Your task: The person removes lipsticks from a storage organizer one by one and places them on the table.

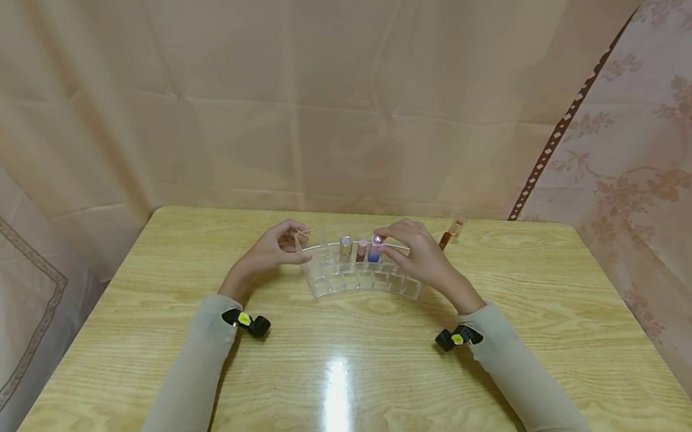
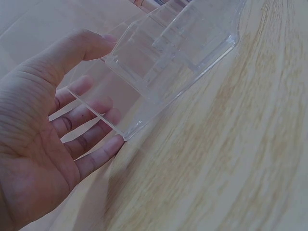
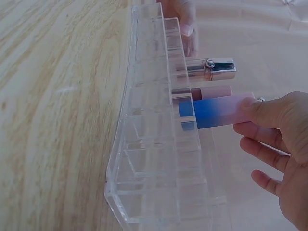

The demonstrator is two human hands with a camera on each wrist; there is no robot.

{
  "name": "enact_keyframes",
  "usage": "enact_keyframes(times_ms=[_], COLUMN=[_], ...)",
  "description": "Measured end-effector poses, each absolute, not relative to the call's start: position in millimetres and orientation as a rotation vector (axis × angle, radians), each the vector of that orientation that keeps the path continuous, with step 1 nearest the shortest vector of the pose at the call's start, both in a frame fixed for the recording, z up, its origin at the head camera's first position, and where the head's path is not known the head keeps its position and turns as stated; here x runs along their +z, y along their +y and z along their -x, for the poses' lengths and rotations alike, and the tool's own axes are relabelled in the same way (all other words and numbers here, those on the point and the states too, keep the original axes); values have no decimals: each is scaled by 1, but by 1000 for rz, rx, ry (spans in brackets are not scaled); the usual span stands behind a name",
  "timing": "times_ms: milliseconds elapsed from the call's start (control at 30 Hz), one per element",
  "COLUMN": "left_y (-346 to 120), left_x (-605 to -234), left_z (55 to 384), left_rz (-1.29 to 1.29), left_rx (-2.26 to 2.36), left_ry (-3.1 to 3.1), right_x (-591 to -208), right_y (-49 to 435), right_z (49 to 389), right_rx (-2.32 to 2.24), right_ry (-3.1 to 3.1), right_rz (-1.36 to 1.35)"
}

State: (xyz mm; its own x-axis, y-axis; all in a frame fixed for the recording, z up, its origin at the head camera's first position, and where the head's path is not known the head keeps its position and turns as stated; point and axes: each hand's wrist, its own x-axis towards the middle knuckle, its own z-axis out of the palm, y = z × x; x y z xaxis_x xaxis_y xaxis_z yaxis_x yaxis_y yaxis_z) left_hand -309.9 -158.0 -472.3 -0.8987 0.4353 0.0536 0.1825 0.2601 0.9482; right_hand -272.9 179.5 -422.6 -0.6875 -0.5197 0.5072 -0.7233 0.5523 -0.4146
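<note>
A blue-to-pink tube point(image 3: 216, 111) is upright, partly inside a compartment of a clear stepped rack point(image 1: 350, 283).

The clear plastic stepped organizer point(image 2: 192, 43) is cut off by the left wrist view's top edge. The slim brown tube with pink cap point(image 3: 219, 91) is partly hidden behind the blue-to-pink tube point(image 3: 216, 113). The right hand point(image 3: 281, 144) runs past the right wrist view's right edge. Markings on the yellow wrist label point(image 1: 244, 319) are too small to read.
</note>
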Motion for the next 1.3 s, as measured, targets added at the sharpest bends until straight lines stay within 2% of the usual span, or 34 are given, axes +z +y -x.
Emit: enact_keyframes(times_ms=[1300], left_y=[-159], left_x=[-475], left_z=[311], left_rz=[-568], left_rx=[1726], left_ry=[2292], right_x=[-412], right_y=[183], right_z=[270], right_rx=[869], right_ry=[-2437], right_rz=[-1029])
